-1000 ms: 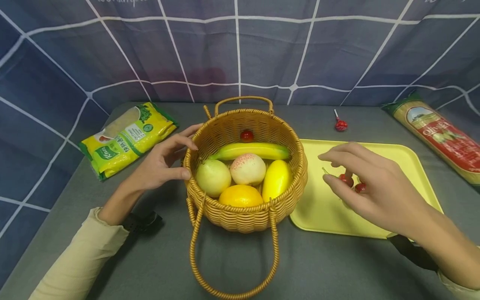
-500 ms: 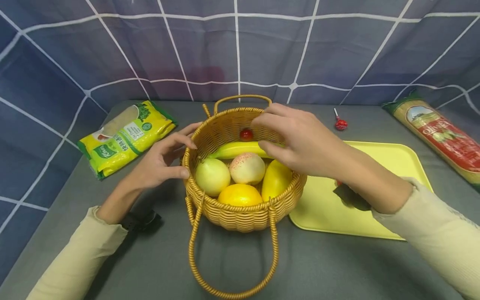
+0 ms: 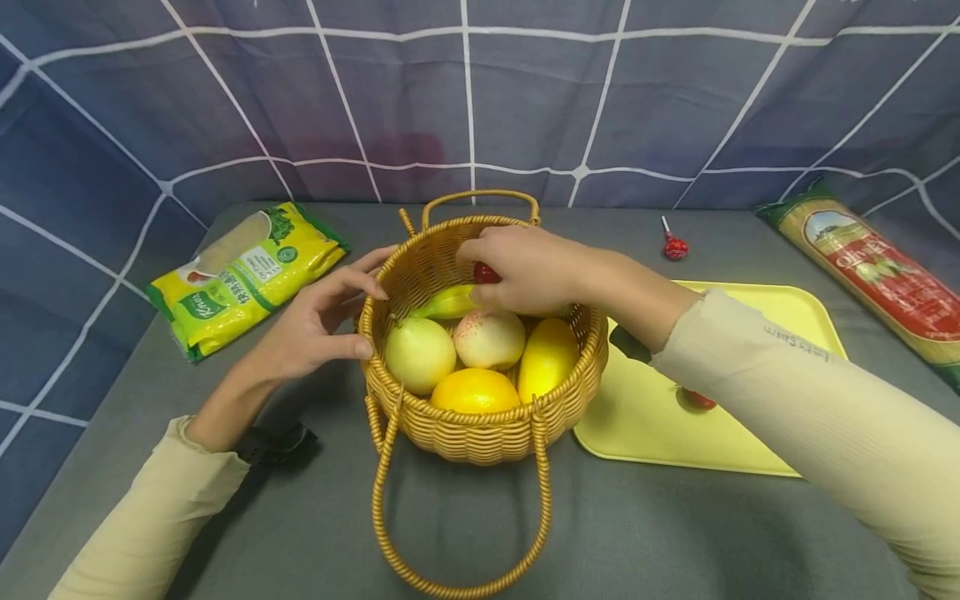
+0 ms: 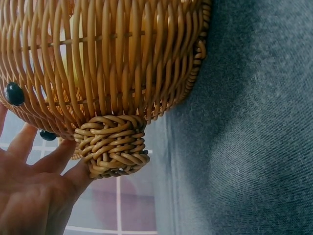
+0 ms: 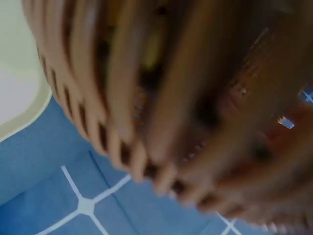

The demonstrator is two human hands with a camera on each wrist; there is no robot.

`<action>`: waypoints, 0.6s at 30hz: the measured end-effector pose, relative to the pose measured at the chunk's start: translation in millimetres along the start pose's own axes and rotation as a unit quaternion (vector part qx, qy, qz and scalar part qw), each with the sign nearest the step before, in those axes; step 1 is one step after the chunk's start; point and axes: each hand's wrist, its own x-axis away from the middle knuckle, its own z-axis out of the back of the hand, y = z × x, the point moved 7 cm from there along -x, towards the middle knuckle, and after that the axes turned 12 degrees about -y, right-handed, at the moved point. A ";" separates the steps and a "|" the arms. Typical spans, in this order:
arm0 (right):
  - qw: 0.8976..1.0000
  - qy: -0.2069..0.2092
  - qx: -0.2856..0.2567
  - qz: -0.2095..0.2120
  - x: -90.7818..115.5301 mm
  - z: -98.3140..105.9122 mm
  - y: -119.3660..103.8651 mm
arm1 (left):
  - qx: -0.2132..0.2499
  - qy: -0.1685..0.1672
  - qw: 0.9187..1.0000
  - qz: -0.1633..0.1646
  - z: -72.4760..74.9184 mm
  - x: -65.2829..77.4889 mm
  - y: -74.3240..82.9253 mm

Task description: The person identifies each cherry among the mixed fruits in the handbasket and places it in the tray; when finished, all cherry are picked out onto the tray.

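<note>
A round wicker basket (image 3: 480,442) holds a green pear (image 3: 420,357), a peach (image 3: 489,339), a lemon (image 3: 476,391), a mango (image 3: 549,358) and a banana (image 3: 450,302). My left hand (image 3: 318,317) steadies the basket's left rim with fairly straight fingers. In the left wrist view the left hand (image 4: 39,181) touches the woven side. Inside the back of the basket, my right hand (image 3: 525,267) has index finger and thumb about a red cherry (image 3: 486,273). The right wrist view is filled by blurred wicker (image 5: 171,112), so that hand's fingers are hidden there.
Right of the basket lies a yellow tray (image 3: 637,437) with a red cherry (image 3: 697,400) partly covered by my right sleeve. Behind it is a red lollipop (image 3: 675,247). A pasta bag (image 3: 870,267) lies far right, a yellow-green packet (image 3: 247,279) left. The basket handle (image 3: 461,592) hangs forward.
My right hand has moved left from above the yellow tray into the basket, down to the cherry at the back. The left hand keeps its place at the rim.
</note>
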 end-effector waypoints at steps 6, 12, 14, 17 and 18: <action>0.997 -0.063 -0.006 -0.036 -8.9 -12.8 5.7 | 0.002 0.000 1.000 -0.003 0.4 1.0 0.6; 0.995 -0.089 -0.024 -0.043 -14.2 -22.2 10.3 | 0.003 0.001 1.000 -0.003 -0.1 1.7 1.4; 0.995 -0.083 -0.032 -0.041 -14.8 -22.6 11.6 | 0.003 0.001 1.000 0.000 -0.2 1.1 0.9; 0.995 -0.079 -0.041 -0.034 -15.6 -22.8 12.6 | 0.002 0.000 1.000 0.003 -0.3 0.2 0.2; 0.995 -0.080 -0.042 -0.032 -15.9 -23.0 12.8 | 0.002 0.000 1.000 0.003 -0.3 0.0 0.0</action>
